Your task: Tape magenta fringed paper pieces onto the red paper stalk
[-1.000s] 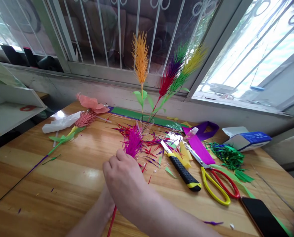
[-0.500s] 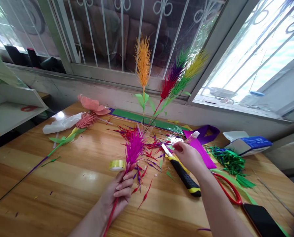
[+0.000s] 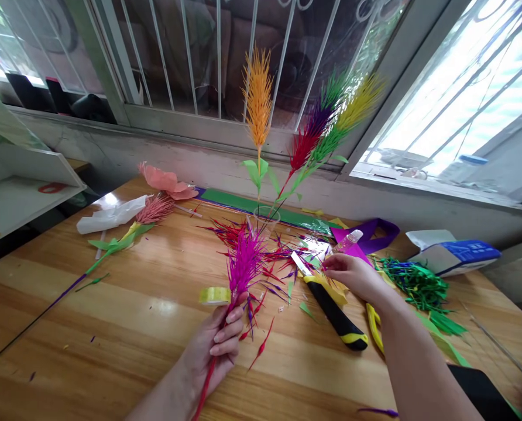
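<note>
My left hand (image 3: 217,345) grips the red stem of a magenta paper spike flower (image 3: 243,263), holding it tilted up over the wooden table (image 3: 133,327). A small roll of yellow-green tape (image 3: 214,295) lies just left of that hand. My right hand (image 3: 353,275) reaches out to the right, fingertips pinched on the heap of paper scraps (image 3: 313,251) beside the blade of a black and yellow utility knife (image 3: 333,313). What the fingers pinch is too small to tell. Yellow-handled scissors (image 3: 373,327) lie partly under my right forearm.
A clear cup (image 3: 265,219) holds finished orange, red, purple, green and yellow paper spikes (image 3: 258,105) near the window. A pink spike with green leaves (image 3: 129,228), pink petals (image 3: 164,181), purple paper (image 3: 366,234), green shreds (image 3: 414,283), a blue box (image 3: 458,254) and a phone (image 3: 480,392) lie around.
My right hand left the flower in front of me and reached right to the scraps by the knife. The tape roll is now uncovered, and my left hand holds the flower higher.
</note>
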Motion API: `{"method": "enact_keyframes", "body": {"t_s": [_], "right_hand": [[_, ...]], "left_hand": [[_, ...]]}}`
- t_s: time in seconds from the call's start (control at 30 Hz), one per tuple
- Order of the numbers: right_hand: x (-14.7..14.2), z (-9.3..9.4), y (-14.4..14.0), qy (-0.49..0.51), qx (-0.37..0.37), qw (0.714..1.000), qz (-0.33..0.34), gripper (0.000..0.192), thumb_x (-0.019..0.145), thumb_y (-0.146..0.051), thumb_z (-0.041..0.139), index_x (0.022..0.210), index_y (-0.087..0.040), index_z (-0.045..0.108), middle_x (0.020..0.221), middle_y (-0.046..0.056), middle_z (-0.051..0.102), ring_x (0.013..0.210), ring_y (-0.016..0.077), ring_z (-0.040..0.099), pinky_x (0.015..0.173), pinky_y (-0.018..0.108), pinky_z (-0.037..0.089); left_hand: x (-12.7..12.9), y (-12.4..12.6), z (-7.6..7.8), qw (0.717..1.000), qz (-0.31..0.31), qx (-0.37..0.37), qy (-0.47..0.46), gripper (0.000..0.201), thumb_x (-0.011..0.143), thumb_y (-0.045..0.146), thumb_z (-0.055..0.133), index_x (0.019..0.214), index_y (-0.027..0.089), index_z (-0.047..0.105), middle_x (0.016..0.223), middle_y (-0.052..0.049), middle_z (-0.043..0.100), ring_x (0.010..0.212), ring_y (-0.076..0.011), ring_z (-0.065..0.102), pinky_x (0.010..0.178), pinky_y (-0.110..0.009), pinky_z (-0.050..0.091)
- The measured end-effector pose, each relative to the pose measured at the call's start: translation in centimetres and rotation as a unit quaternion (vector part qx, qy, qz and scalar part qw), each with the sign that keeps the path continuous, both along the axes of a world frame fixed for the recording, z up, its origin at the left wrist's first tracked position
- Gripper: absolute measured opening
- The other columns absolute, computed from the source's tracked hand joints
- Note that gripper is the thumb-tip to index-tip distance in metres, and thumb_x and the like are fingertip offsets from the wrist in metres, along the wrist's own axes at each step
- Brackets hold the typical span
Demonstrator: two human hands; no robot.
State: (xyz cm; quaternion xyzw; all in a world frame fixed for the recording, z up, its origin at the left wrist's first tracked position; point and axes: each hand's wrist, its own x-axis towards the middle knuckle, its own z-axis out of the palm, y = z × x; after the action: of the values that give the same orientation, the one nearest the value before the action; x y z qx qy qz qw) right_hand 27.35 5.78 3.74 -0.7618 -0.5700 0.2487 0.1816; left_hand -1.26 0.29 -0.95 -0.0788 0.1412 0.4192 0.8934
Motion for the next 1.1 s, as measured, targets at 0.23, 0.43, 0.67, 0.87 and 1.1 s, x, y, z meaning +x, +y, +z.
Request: {"method": "enact_keyframes", "body": {"t_s": [0.23,0.43,0.67,0.87,1.1], "right_hand": [[-7.3,2.8,-3.1,0.378,-0.010,0.923,0.075,0.024,0.066,-0.037,0.066,0.076,-0.018,0.056,0.074,0.001,0.057,0.065,0.0111,0.052,0.059,0.022,0.042],[-12.7,2.7,-2.9,0.391,-0.024,0.907,0.154,0.017,0.071,-0.033,0.062,0.070,-0.016,0.057,0.065,-0.002,0.052,0.056,0.0076,0.044,0.052,0.020,0.035],[-14.1,1.7,-2.4,0.243,0.005,0.954,0.176,0.013,0.074,-0.030,0.056,0.071,-0.017,0.058,0.064,-0.001,0.056,0.059,0.0109,0.048,0.055,0.022,0.036],[-14.3,0.8,-2.4,0.191,0.027,0.965,0.180,0.013,0.074,-0.030,0.055,0.074,-0.018,0.060,0.067,-0.001,0.059,0.063,0.0121,0.051,0.055,0.022,0.037],[-14.5,1.0,-2.5,0.175,0.046,0.968,0.172,0.011,0.073,-0.029,0.056,0.072,-0.019,0.059,0.068,-0.001,0.059,0.062,0.0124,0.052,0.054,0.022,0.037]], "left_hand": [[0.3,-0.1,-0.4,0.999,-0.023,0.016,0.016,0.031,0.090,0.020,0.029,0.099,0.001,0.052,0.061,0.004,0.039,0.036,0.0022,0.035,0.027,-0.004,0.028],[0.2,0.1,-0.5,0.997,-0.047,0.026,0.047,0.015,0.083,0.021,0.049,0.080,0.008,0.057,0.058,0.006,0.036,0.035,0.0032,0.030,0.024,-0.003,0.023],[0.2,0.2,-0.8,0.998,-0.049,0.022,0.030,0.016,0.082,0.022,0.051,0.079,0.007,0.057,0.058,0.006,0.038,0.034,0.0030,0.030,0.024,-0.003,0.024],[0.2,0.0,-0.9,0.998,-0.050,0.020,0.017,0.018,0.082,0.021,0.050,0.069,0.010,0.052,0.059,0.006,0.037,0.034,0.0038,0.030,0.024,-0.002,0.023],[0.3,0.1,-0.4,0.998,-0.054,0.004,0.043,0.020,0.085,0.018,0.045,0.067,0.010,0.050,0.055,0.007,0.032,0.031,0.0036,0.027,0.021,-0.003,0.019]]}}
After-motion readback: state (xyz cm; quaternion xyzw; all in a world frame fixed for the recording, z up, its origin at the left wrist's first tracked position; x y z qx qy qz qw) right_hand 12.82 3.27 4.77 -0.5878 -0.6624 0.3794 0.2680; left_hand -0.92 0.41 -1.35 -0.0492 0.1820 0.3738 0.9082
